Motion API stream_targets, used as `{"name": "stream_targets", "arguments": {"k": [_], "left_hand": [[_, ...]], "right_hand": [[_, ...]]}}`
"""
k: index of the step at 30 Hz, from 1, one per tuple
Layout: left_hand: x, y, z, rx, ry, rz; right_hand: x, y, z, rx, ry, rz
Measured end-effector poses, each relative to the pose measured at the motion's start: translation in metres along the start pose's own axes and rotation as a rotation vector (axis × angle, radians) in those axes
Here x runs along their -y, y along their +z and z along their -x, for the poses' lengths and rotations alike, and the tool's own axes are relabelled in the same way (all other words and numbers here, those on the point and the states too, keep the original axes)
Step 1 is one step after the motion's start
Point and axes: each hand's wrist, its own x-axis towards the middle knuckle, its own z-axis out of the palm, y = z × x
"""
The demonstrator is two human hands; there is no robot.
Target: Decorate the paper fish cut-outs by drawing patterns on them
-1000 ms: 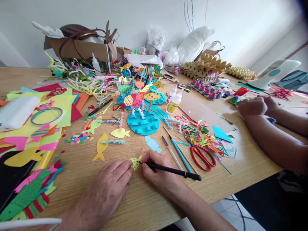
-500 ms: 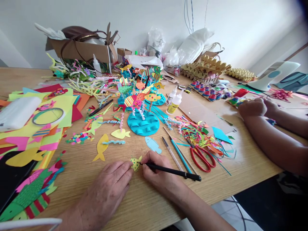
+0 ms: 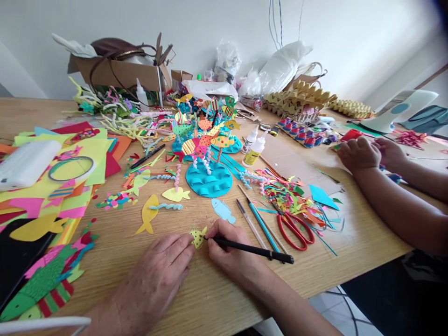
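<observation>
A small yellow paper fish [image 3: 197,237] with dark dots and short strokes along its edge lies on the wooden table. At its left side, the fingertips of my left hand [image 3: 159,266] hold it down, fingers close together; the thumb is hidden. My right hand [image 3: 233,247] pinches a black pen [image 3: 254,248], its tip at the fish's tail side. Just beyond lies a light blue paper fish [image 3: 223,211] with drawn details. Left of that are a plain yellow fish [image 3: 149,214] and a pale yellow fish [image 3: 176,193], with twisted pipe cleaners by them.
Red-handled scissors [image 3: 296,229], pens and paper scraps lie to the right. Glue bottles [image 3: 254,149] stand behind, near a blue round base [image 3: 208,179] bearing paper fish. Coloured paper [image 3: 96,158] and tape cover the left. Another person's hands [image 3: 360,153] are at the far right.
The other person's near hand has shifted slightly left and its fingers look looser. My hands, the pen and the small fish stay nearly where they were.
</observation>
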Motion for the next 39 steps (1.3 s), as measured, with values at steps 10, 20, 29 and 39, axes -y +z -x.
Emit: {"name": "stream_targets", "arguments": {"k": [10, 20, 29, 39], "left_hand": [[-0.0033, 0.0031, 0.0004, -0.025, -0.012, -0.033], [-0.0007, -0.0016, -0.0036, -0.029, 0.017, -0.046], [-0.0007, 0.0007, -0.002, -0.021, 0.006, -0.039], [-0.0001, -0.0011, -0.0023, -0.016, 0.009, -0.048]], "right_hand": [[0.002, -0.0009, -0.0004, 0.011, 0.027, 0.007], [0.0026, -0.0008, -0.0007, 0.004, 0.005, 0.014], [0.0015, -0.0006, -0.0007, 0.016, 0.005, -0.007], [0.0014, 0.0006, -0.0008, 0.013, 0.013, 0.0]]}}
